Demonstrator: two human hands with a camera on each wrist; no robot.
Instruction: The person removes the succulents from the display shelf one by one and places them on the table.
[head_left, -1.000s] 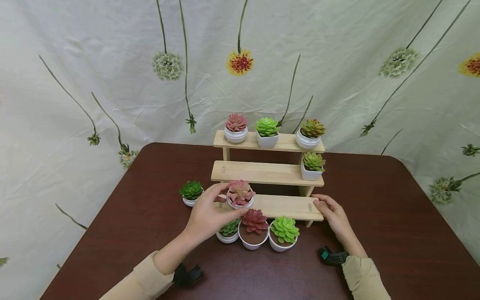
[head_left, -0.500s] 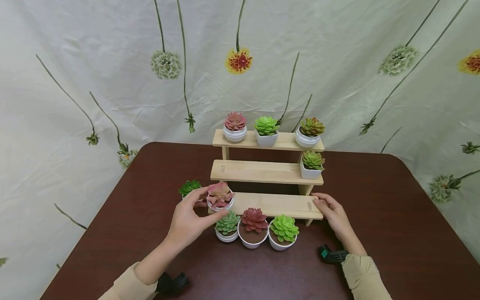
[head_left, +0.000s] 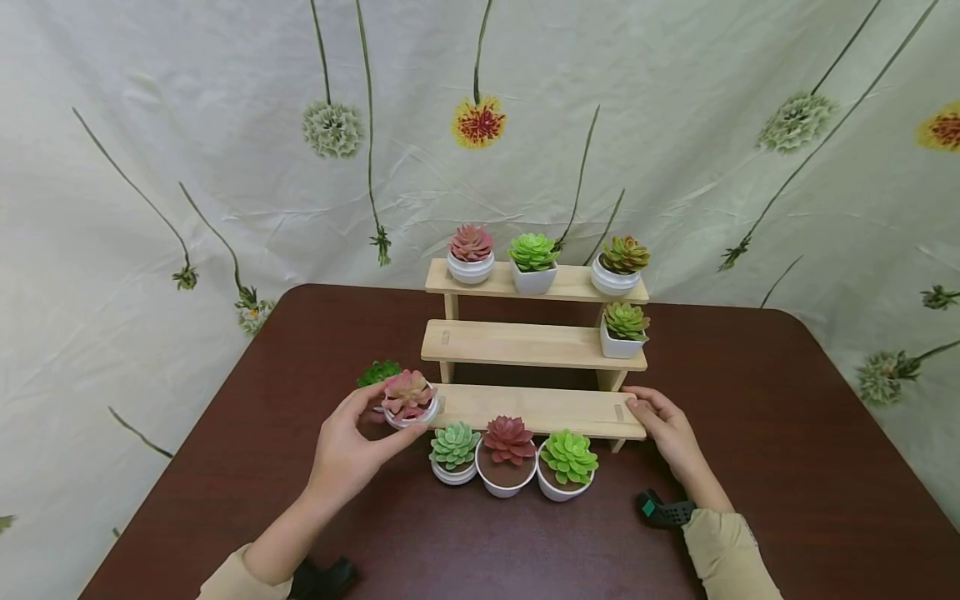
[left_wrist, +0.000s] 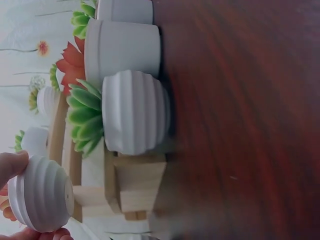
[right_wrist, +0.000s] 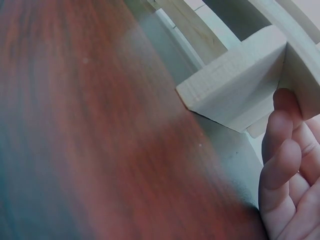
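Observation:
My left hand (head_left: 347, 446) holds a pink potted succulent (head_left: 407, 395) between thumb and fingers, at the left end of the lowest board. In the left wrist view its ribbed white pot (left_wrist: 42, 194) is tilted, with its underside showing. My right hand (head_left: 669, 429) grips the right end of the lowest board of a three-step wooden plant stand (head_left: 536, 410), thumb on top. Seen from the right wrist, the fingers (right_wrist: 281, 160) curl under that board. Behind the held pot, a dark green succulent (head_left: 378, 372) is partly hidden.
In front of the stand sit a pale green succulent (head_left: 454, 447), a dark red one (head_left: 508, 442) and a bright green one (head_left: 567, 460). Three potted succulents line the top board (head_left: 573, 283). Another (head_left: 625, 325) stands at the middle board's right end.
My left hand has moved left with the pink succulent, from over the lowest board to its left end. The pale green succulent has come into full view. My right hand has stayed in place.

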